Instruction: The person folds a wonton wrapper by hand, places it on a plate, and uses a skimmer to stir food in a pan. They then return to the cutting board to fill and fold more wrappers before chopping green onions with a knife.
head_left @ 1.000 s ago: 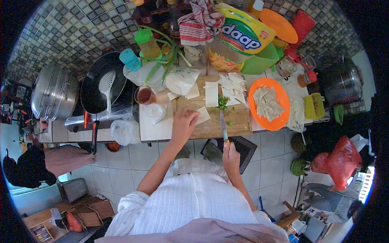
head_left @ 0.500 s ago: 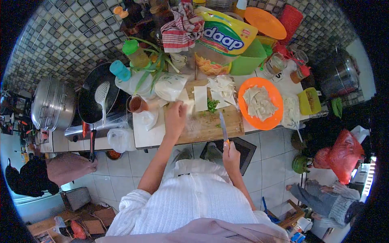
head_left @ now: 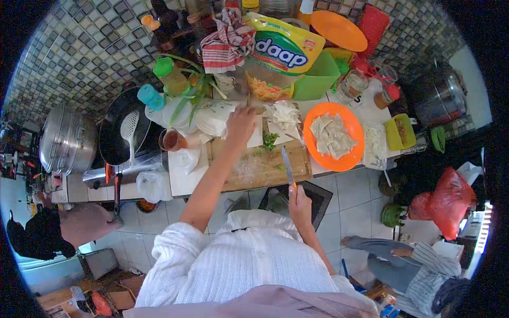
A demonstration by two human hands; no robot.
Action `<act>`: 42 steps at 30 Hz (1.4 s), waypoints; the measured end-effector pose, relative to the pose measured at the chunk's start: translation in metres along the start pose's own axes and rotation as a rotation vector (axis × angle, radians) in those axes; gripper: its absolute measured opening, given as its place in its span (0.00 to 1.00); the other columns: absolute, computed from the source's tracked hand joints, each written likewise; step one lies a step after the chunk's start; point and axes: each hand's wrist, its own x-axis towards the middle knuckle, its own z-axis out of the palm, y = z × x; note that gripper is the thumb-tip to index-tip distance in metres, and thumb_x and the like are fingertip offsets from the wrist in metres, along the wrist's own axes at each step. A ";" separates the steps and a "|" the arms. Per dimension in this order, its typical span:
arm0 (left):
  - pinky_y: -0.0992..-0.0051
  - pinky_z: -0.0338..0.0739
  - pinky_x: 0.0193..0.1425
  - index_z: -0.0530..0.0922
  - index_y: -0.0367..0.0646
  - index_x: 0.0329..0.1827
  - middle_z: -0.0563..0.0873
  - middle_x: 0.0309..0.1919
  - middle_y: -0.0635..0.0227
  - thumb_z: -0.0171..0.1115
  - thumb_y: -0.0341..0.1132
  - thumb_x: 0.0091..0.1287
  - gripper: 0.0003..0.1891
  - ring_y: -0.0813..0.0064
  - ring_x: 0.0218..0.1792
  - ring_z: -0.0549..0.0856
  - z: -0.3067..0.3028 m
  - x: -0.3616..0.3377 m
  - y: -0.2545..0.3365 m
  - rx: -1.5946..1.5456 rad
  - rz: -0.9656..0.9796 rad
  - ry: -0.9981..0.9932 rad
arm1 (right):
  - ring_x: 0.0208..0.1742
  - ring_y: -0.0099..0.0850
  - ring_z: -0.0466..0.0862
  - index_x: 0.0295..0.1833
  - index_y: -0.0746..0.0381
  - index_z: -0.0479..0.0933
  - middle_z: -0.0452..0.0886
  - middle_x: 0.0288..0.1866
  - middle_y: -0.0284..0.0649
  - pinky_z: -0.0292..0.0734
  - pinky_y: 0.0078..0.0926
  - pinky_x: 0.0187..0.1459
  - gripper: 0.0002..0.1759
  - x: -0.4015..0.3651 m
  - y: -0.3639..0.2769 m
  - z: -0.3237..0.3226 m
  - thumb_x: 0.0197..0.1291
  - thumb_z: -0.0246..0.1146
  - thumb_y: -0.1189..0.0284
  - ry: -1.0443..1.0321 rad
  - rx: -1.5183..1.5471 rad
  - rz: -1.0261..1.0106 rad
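Note:
My right hand (head_left: 300, 200) is closed round the orange handle of a knife (head_left: 288, 165), whose blade lies over the wooden cutting board (head_left: 238, 172). At the back of the board, my left hand (head_left: 242, 124) reaches over a pale flat sheet; a thin stick shows just past its fingers, and I cannot make out whether they hold it. Chopped green herbs (head_left: 270, 141) sit on the board beside a pile of white wrapper sheets (head_left: 283, 115). An orange plate (head_left: 308, 139) on the right holds folded white pieces (head_left: 333, 136).
A pan (head_left: 110, 139) with a slotted spatula and a steel pot (head_left: 69, 139) stand at left. Behind the board are green onions (head_left: 190, 98), a yellow package (head_left: 283, 47) and a green container (head_left: 317, 79). Another person (head_left: 419, 270) is at lower right.
My left hand has moved forward from the board's left side to its back edge. The knife stays in my right hand. The view has shifted slightly, and the other person has changed posture.

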 end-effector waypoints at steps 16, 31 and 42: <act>0.65 0.73 0.31 0.73 0.37 0.33 0.81 0.27 0.57 0.58 0.36 0.57 0.10 0.60 0.26 0.81 -0.100 -0.072 0.007 -0.671 -0.569 -0.205 | 0.23 0.53 0.76 0.33 0.65 0.66 0.73 0.20 0.55 0.69 0.46 0.24 0.17 0.002 -0.015 0.016 0.62 0.47 0.60 -0.006 0.011 -0.030; 0.61 0.63 0.50 0.69 0.41 0.52 0.72 0.49 0.63 0.56 0.35 0.56 0.20 0.61 0.51 0.70 -0.055 -0.146 0.032 -0.114 -0.386 -0.004 | 0.15 0.39 0.77 0.32 0.59 0.72 0.74 0.16 0.46 0.71 0.36 0.16 0.14 0.013 -0.056 0.050 0.60 0.49 0.60 0.041 -0.532 -0.283; 0.63 0.60 0.53 0.68 0.42 0.54 0.71 0.52 0.66 0.57 0.36 0.55 0.23 0.68 0.52 0.69 -0.046 -0.142 0.009 -0.075 -0.270 -0.071 | 0.15 0.41 0.77 0.35 0.59 0.73 0.75 0.18 0.42 0.74 0.35 0.17 0.14 0.026 -0.043 0.062 0.59 0.51 0.60 0.093 -0.554 -0.380</act>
